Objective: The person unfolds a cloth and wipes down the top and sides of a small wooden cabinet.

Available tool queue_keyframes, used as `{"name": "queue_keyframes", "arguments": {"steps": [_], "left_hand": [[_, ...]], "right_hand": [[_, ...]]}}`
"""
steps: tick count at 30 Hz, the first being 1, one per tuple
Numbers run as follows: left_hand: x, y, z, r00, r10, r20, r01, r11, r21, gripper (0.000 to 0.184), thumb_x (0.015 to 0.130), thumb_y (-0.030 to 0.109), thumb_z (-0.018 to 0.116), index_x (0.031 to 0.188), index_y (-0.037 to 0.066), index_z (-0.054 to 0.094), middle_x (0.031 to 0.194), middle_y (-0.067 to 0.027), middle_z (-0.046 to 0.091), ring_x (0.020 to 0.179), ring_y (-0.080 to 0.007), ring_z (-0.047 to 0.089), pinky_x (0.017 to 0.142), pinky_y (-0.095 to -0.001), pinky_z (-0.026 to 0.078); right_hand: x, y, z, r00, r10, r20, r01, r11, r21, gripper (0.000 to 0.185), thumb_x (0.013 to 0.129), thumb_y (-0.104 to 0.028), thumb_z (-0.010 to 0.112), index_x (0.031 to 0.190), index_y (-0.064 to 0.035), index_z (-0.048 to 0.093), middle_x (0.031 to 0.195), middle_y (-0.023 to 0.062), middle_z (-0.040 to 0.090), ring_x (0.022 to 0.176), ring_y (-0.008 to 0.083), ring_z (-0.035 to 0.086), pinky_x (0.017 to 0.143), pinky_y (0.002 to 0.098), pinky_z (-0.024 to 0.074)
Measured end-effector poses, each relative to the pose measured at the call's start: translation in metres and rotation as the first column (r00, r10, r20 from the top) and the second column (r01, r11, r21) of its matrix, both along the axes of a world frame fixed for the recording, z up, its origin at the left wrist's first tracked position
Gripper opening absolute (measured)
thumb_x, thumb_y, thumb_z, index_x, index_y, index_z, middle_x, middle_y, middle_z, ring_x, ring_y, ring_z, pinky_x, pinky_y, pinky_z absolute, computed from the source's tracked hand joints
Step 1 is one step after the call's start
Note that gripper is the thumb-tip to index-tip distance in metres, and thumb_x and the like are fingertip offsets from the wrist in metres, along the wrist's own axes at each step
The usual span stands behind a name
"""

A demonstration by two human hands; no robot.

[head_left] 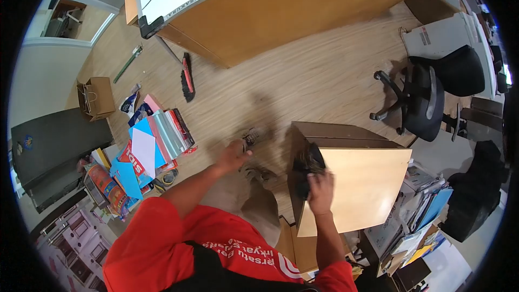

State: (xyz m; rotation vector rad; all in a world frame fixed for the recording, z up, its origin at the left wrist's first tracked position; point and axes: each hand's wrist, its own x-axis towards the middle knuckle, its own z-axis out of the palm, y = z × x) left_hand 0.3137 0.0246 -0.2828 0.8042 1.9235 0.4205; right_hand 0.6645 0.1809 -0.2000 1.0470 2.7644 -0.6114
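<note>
My right hand [321, 190] is at the left edge of a cabinet [359, 184] with a pale wooden face and dark brown side. Its fingers close on a black object [309, 168], whose kind is blurred and partly covered. My left hand [233, 157] hangs above the floor in front of me, thumb apart from the loosely bent fingers, with nothing visible in it. Below it, my shoes [251, 138] show on the floor.
A stack of books and folders [157, 140] lies on the left, near a red-black broom [187, 78] and cardboard box [97, 97]. A large wooden-sided table [281, 27] spans the front. On the right are an office chair [427, 97] and piled papers [416, 205].
</note>
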Motion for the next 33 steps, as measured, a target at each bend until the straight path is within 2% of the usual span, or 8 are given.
{"name": "queue_keyframes", "arguments": {"steps": [3, 5, 8, 10, 11, 14, 28, 33], "left_hand": [[0.032, 0.037, 0.021, 0.990, -0.021, 0.136, 0.016, 0.999, 0.036, 0.079, 0.093, 0.056, 0.061, 0.149, 0.003, 0.043, 0.155, -0.0300, 0.036, 0.146, -0.0408, 0.033, 0.119, -0.0443, 0.030], [0.055, 0.057, 0.018, 0.961, -0.260, 0.090, 0.251, 0.963, 0.101, 0.078, 0.095, 0.052, 0.060, 0.151, 0.002, 0.038, 0.158, -0.0259, 0.032, 0.146, -0.0384, 0.034, 0.118, -0.0441, 0.031], [0.089, 0.109, 0.053, 0.940, -0.339, -0.039, 0.335, 0.894, 0.299, 0.078, 0.095, 0.049, 0.062, 0.152, 0.002, 0.035, 0.158, -0.0260, 0.032, 0.146, -0.0384, 0.034, 0.118, -0.0458, 0.031], [0.118, 0.148, 0.053, 0.949, -0.313, 0.032, 0.269, 0.860, 0.433, 0.080, 0.093, 0.047, 0.064, 0.153, 0.004, 0.034, 0.156, -0.0258, 0.036, 0.145, -0.0401, 0.035, 0.117, -0.0470, 0.032], [0.129, 0.157, 0.049, 0.947, -0.301, 0.111, 0.194, 0.813, 0.550, 0.081, 0.091, 0.045, 0.066, 0.154, 0.005, 0.033, 0.153, -0.0257, 0.040, 0.144, -0.0418, 0.036, 0.117, -0.0482, 0.033], [0.146, 0.166, 0.026, 0.898, -0.383, 0.217, 0.272, 0.870, 0.411, 0.077, 0.091, 0.042, 0.068, 0.150, 0.003, 0.038, 0.154, -0.0222, 0.041, 0.142, -0.0397, 0.039, 0.116, -0.0467, 0.035], [0.122, 0.102, 0.029, 0.747, -0.645, 0.165, 0.527, 0.724, 0.446, 0.075, 0.093, 0.044, 0.067, 0.149, 0.001, 0.042, 0.148, -0.0235, 0.049, 0.138, -0.0365, 0.046, 0.114, -0.0436, 0.038], [0.096, 0.116, 0.053, 0.535, -0.636, 0.556, 0.722, 0.686, 0.089, 0.098, 0.088, 0.056, 0.069, 0.157, 0.003, 0.023, 0.155, -0.0257, 0.038, 0.142, -0.0371, 0.041, 0.117, -0.0416, 0.035]], "right_hand": [[0.057, 0.043, -0.023, 0.819, -0.495, -0.292, 0.559, 0.803, 0.206, 0.054, 0.086, -0.011, 0.056, 0.138, 0.0001, 0.053, 0.137, 0.0266, 0.054, 0.131, 0.0511, 0.044, 0.116, 0.0599, 0.0265], [0.097, 0.073, -0.048, 0.549, -0.754, -0.361, 0.834, 0.469, 0.290, 0.059, 0.102, -0.039, 0.049, 0.139, 0.0065, 0.050, 0.140, 0.0310, 0.051, 0.130, 0.0522, 0.043, 0.115, 0.0534, 0.0317], [0.068, 0.113, -0.031, 0.255, -0.919, -0.300, 0.945, 0.172, 0.278, 0.069, 0.100, -0.051, 0.053, 0.137, 0.0073, 0.052, 0.141, 0.0315, 0.050, 0.132, 0.0476, 0.045, 0.113, 0.0506, 0.0349], [0.051, 0.123, -0.034, 0.327, -0.888, -0.323, 0.912, 0.207, 0.355, 0.068, 0.098, -0.049, 0.059, 0.136, 0.0067, 0.054, 0.143, 0.0305, 0.049, 0.132, 0.0463, 0.046, 0.114, 0.0502, 0.0350], [0.025, 0.105, -0.028, 0.532, -0.787, -0.312, 0.830, 0.410, 0.378, 0.063, 0.096, -0.044, 0.063, 0.135, 0.0053, 0.055, 0.144, 0.0298, 0.048, 0.134, 0.0462, 0.045, 0.115, 0.0504, 0.0339], [0.022, 0.049, -0.024, 0.716, -0.641, -0.278, 0.698, 0.657, 0.284, 0.052, 0.098, -0.032, 0.060, 0.138, 0.0003, 0.053, 0.145, 0.0307, 0.046, 0.136, 0.0480, 0.042, 0.114, 0.0596, 0.0296], [-0.005, -0.016, -0.029, -0.012, -0.915, -0.402, 0.998, -0.036, 0.052, 0.053, 0.107, -0.034, 0.046, 0.142, 0.0063, 0.046, 0.149, 0.0317, 0.040, 0.141, 0.0451, 0.036, 0.118, 0.0543, 0.0258], [-0.058, -0.052, -0.027, 0.245, -0.916, -0.319, 0.969, 0.231, 0.082, 0.045, 0.102, -0.019, 0.056, 0.140, 0.0043, 0.049, 0.147, 0.0293, 0.045, 0.138, 0.0426, 0.041, 0.116, 0.0525, 0.0289]]}}
